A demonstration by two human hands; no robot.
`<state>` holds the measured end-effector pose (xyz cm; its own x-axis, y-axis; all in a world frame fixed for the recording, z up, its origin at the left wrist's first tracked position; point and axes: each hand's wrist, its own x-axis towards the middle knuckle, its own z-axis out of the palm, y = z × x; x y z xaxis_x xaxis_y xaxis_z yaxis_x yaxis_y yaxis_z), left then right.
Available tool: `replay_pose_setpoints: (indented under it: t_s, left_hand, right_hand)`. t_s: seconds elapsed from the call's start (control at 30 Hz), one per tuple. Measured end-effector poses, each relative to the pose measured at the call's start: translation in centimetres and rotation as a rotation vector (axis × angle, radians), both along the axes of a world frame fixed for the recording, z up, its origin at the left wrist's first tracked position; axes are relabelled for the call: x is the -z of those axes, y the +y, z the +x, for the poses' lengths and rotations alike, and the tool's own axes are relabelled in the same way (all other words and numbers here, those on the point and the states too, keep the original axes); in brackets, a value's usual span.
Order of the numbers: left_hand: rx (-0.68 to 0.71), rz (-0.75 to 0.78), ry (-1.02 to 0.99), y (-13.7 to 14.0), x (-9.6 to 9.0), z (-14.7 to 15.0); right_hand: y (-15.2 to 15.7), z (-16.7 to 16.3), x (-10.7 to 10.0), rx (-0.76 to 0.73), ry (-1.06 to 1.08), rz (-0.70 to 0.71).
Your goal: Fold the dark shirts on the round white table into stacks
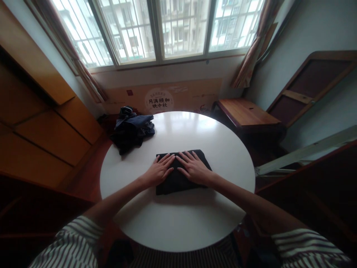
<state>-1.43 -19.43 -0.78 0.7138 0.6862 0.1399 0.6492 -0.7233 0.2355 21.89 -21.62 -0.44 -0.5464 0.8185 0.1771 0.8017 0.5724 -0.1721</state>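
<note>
A black garment (178, 180), folded into a flat rectangle, lies in the middle of the round white table (178, 223). My left hand (158, 171) rests flat on its left half, fingers spread and pointing to the far right. On its right half, my right hand (193, 167) also lies flat with the fingers apart. The fingertips of both hands come close together near the garment's far edge. Neither hand grips anything. What kind of garment it is cannot be made out, since it is folded and partly covered by my hands.
A crumpled pile of dark clothes (132, 130) sits at the table's far left edge, partly hanging over. Past the table's far right stands a low wooden table (248, 111). Wooden cabinets (41, 130) line the left side, and a barred window (161, 29) is ahead.
</note>
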Motion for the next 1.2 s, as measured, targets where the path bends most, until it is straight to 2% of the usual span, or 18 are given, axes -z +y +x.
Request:
replay_pose_setpoints:
  t_s: [0.1,0.17,0.3,0.4,0.5,0.53,0.6,0.67,0.7,0.87,1.0,1.07,1.13,1.2]
  left_hand:
    - [-0.054,0.021,0.100,0.5,1.4,-1.5]
    - [-0.100,0.012,0.125,0.3,1.7,-2.5]
    - [-0.074,0.045,0.101,-0.5,0.0,-3.0]
    - [0.032,0.071,0.010,-0.7,-2.1,-1.1]
    - [0.129,0.022,-0.049,-0.2,-3.1,1.7]
    - [0.133,0.002,-0.055,0.1,-3.1,2.6]
    - [0.120,-0.030,-0.049,0.6,-2.6,4.0]
    - [0.125,-0.050,-0.024,1.0,-1.7,5.0]
    - [0.131,-0.052,-0.011,1.1,-1.2,5.3]
    - [0.152,-0.051,0.029,0.6,-0.1,5.2]
    - [0.228,-0.049,0.057,-1.1,-0.8,3.6]
    - [0.302,-0.043,0.080,-2.3,-1.1,2.6]
    - [0.384,-0.033,0.100,-3.4,-1.1,1.8]
    - [0.440,-0.007,0.119,-4.2,-0.9,1.3]
  right_hand:
    - [-2.8,1.7,1.1,0.026,0.016,0.013]
    - [-4.6,2.8,1.5,0.042,0.027,0.019]
    - [-6.5,4.0,1.0,0.016,0.078,-0.003]
    - [-4.4,4.4,-0.5,0.062,0.236,-0.012]
    - [0.1,5.3,-2.1,0.324,0.417,-0.005]
    - [1.6,5.8,-2.4,0.416,0.456,-0.055]
    - [4.0,6.7,-2.6,0.517,0.560,-0.241]
    - [5.3,7.2,-2.2,0.512,0.664,-0.407]
    - [5.6,7.3,-1.9,0.495,0.692,-0.436]
    - [5.1,6.7,-0.4,0.434,0.681,-0.349]
    - [4.7,7.2,0.5,0.451,0.865,-0.487]
    - [4.8,7.5,0.6,0.473,0.816,-0.425]
    - [5.2,7.7,0.4,0.457,0.684,-0.253]
    - [5.8,7.6,-0.1,0.372,0.581,-0.107]
